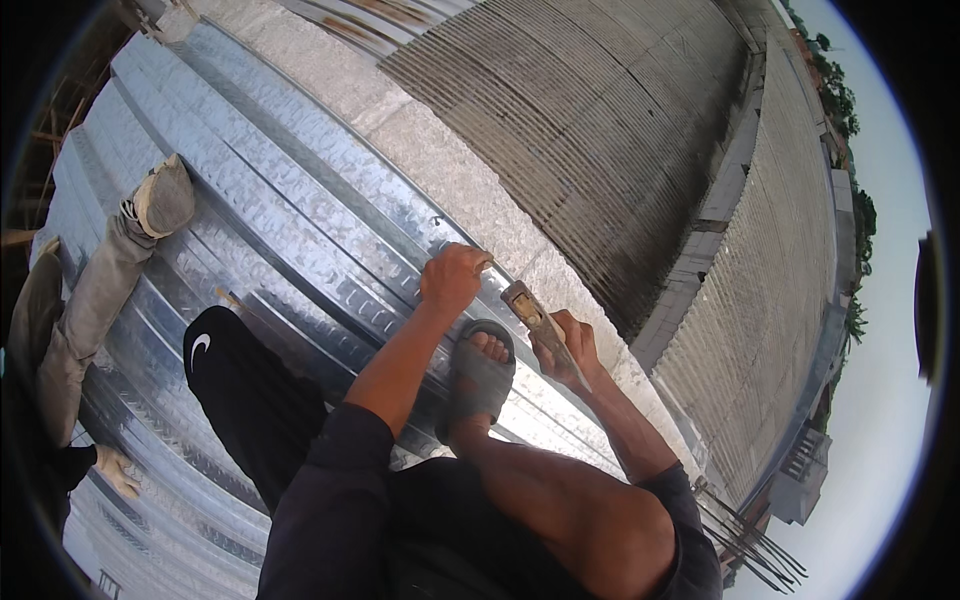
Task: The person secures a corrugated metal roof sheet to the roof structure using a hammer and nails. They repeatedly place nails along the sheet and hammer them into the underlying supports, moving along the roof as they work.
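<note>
My right hand (570, 345) is wrapped round a worn, brownish bar-shaped tool (532, 315). The tool tilts up to the left, with a recess near its wider end; its exact kind I cannot make out. To the left of it, my left hand (455, 278) is closed low over the edge of the shiny corrugated metal sheet (330, 205), beside a rough concrete wall top (450, 150). What its fingers hold, if anything, is hidden. The tool's wide end is close to the left hand but apart from it.
My sandalled foot (480, 375) stands on the metal between my arms. Another person's shoe (165, 197) and gloved hand (117, 470) are at the left. Beyond the wall lies a lower grey corrugated roof (600, 120). Bare steel rods (755, 540) stick out at lower right.
</note>
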{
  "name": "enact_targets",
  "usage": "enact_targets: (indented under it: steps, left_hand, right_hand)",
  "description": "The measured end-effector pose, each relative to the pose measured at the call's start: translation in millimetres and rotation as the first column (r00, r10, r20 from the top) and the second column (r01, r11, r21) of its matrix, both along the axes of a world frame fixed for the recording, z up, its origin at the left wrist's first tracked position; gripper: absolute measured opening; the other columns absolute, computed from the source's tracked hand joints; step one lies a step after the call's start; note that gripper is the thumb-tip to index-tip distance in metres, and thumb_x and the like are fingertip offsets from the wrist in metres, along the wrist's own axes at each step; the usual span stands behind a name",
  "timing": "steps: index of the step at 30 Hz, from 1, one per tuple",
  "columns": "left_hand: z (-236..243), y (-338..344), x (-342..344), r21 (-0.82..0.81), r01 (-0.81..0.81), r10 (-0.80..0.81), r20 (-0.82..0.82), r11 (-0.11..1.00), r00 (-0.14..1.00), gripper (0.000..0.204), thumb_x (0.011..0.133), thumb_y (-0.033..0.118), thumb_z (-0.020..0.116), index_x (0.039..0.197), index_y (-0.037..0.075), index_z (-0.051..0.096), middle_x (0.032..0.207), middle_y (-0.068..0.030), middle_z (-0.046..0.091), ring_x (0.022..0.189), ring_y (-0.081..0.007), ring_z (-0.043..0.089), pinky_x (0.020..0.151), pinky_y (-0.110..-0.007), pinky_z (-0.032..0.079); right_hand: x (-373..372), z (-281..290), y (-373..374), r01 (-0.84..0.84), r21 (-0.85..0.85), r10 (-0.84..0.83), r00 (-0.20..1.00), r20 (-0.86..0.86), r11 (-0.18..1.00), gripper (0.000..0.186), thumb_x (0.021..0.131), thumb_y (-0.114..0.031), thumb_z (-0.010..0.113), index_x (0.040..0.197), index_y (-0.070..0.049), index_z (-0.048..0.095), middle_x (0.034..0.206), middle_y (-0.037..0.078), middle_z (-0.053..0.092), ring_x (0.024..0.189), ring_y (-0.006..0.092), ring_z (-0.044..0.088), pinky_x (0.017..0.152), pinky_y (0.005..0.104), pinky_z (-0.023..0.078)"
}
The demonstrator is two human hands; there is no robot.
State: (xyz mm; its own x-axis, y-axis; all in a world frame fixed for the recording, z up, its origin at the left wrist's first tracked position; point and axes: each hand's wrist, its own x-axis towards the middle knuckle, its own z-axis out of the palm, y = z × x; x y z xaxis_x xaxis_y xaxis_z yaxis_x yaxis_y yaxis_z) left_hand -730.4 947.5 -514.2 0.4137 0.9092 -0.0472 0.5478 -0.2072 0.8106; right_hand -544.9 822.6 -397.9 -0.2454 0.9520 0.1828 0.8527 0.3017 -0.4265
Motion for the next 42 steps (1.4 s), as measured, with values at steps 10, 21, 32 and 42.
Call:
enact_targets:
  steps: [10,21,32,42]
  left_hand:
    - [5.0,6.4,-7.1,-0.067,0.01,-0.015,-0.067,0.998,0.998,0.024,0.088,0.012,0.069,0.108,0.02,0.078,0.101,-0.0127,0.071,0.096,-0.0345,0.069,0.083,-0.046,0.057]
    - [-0.6,5.3,-6.2,-0.097,-0.023,0.014,-0.088,0.995,0.996,0.016,0.087,0.016,0.072,0.102,0.016,0.079,0.102,-0.0137,0.07,0.096,-0.0356,0.068,0.083,-0.048,0.056]
    - [-9.0,4.5,-3.8,-0.094,-0.036,0.027,-0.093,0.995,0.995,0.019,0.087,0.02,0.074,0.105,0.02,0.081,0.1,-0.0148,0.071,0.099,-0.0347,0.068,0.086,-0.048,0.056]
    - [4.2,14.3,-13.2,-0.162,-0.004,-0.012,-0.101,0.987,0.995,0.022,0.09,0.024,0.073,0.109,0.016,0.079,0.103,-0.014,0.072,0.105,-0.0359,0.066,0.091,-0.048,0.053]
  right_hand:
    - [-1.2,4.9,6.3,0.013,-0.104,-0.029,0.989,-0.146,0.994,0.04,0.098,-0.028,0.067,0.116,0.005,0.052,0.071,0.025,0.067,0.059,0.0427,0.068,0.053,0.0487,0.054]
    - [-8.6,7.0,12.2,0.063,-0.165,-0.076,0.994,-0.075,0.984,0.045,0.094,-0.031,0.071,0.114,0.005,0.053,0.068,0.023,0.064,0.056,0.0427,0.066,0.052,0.0497,0.053]
    - [-3.5,-8.4,7.6,0.078,-0.211,-0.096,0.992,-0.077,0.974,0.043,0.092,-0.026,0.073,0.113,0.006,0.054,0.077,0.027,0.067,0.06,0.0432,0.067,0.054,0.0481,0.055]
    - [12.0,-12.4,-2.1,0.325,-0.381,-0.236,0.936,0.261,0.866,0.041,0.095,-0.036,0.069,0.099,0.002,0.052,0.076,0.029,0.067,0.061,0.0452,0.067,0.054,0.0523,0.054]
